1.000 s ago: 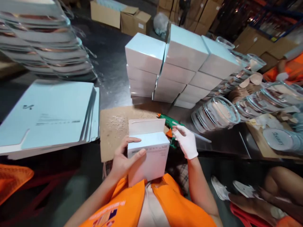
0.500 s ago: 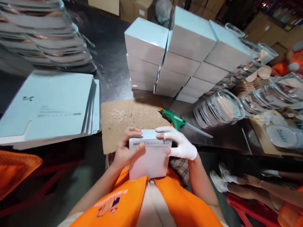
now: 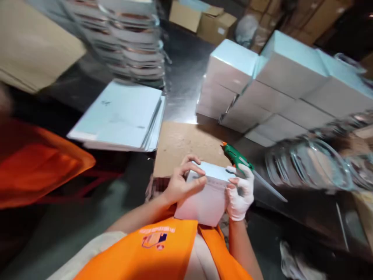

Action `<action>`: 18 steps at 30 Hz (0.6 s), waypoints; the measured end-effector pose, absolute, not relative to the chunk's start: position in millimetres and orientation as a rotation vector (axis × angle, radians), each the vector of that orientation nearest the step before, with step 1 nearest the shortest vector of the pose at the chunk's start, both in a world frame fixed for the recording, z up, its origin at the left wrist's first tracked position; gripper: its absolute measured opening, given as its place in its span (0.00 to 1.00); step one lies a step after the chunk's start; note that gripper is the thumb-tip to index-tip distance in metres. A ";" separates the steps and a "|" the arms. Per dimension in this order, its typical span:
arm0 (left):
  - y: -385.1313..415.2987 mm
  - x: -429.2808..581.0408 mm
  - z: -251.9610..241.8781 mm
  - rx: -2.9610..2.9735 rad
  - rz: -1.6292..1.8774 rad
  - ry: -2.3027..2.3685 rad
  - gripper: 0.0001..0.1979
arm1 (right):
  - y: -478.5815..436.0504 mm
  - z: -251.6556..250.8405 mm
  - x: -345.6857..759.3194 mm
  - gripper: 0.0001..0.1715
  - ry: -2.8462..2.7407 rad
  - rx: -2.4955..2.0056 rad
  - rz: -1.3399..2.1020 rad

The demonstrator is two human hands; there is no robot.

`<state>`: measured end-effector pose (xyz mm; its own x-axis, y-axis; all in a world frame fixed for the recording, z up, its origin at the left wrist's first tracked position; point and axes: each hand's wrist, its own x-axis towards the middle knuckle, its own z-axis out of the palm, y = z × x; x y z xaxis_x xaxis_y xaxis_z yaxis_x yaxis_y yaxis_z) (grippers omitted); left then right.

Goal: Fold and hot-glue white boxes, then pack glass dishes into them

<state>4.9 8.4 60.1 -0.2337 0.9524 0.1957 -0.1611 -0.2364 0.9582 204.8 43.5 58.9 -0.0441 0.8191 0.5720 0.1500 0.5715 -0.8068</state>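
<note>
A small white box (image 3: 204,206) with a pale blue top is held upright against my orange vest. My bare left hand (image 3: 186,181) grips its left upper corner, fingers over the top and thumb on the near face. On the other side, my right hand (image 3: 241,190), in a white glove with some fingertips bare, pinches the upper right corner. Just beyond the box lies a green glue gun (image 3: 236,156) with an orange tip and a long clear glue stick out of its back. A brown cardboard sheet (image 3: 180,140) is under the nozzle end.
Stacked white boxes (image 3: 256,101) stand at the back right, beside rows of clear round containers (image 3: 303,163). Flat pale blue box blanks (image 3: 122,112) lie at the left, near more stacked containers (image 3: 128,42). Someone's orange garment (image 3: 43,163) is close on the left.
The view has swung left, so everything appears further right. Both hands still hold the white box; the right hand's fingers are more curled at its corner.
</note>
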 end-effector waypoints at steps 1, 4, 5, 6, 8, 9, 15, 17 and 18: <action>11.2 5.7 62.1 1.118 1.631 1.077 0.20 | 47.0 59.4 206.4 0.06 -1.552 -0.852 0.651; 18.1 6.7 65.6 1.085 1.673 1.061 0.21 | 64.5 68.4 216.5 0.03 -1.695 -0.870 0.719; 19.0 7.4 66.2 1.072 1.675 1.074 0.21 | 70.6 73.7 220.5 0.05 -1.782 -0.873 0.745; 19.1 8.3 66.6 1.069 1.669 1.083 0.20 | 75.8 79.8 224.0 0.10 -1.883 -0.871 0.752; 17.5 10.6 67.2 1.091 1.648 1.070 0.20 | 82.3 93.0 228.4 0.19 -2.103 -0.836 0.673; 16.0 11.5 67.5 1.114 1.636 1.052 0.19 | 83.5 99.1 229.0 0.20 -2.195 -0.805 0.618; 9.8 3.7 65.5 1.060 1.671 1.149 0.18 | 63.1 107.5 232.4 0.17 -2.287 -0.883 0.319; 15.5 -4.3 65.5 0.807 1.756 1.266 0.21 | 44.9 99.7 236.8 0.26 -2.152 -0.898 0.109; 20.1 -7.9 66.7 0.657 1.772 1.302 0.23 | 35.1 95.2 238.0 0.27 -2.120 -0.866 0.014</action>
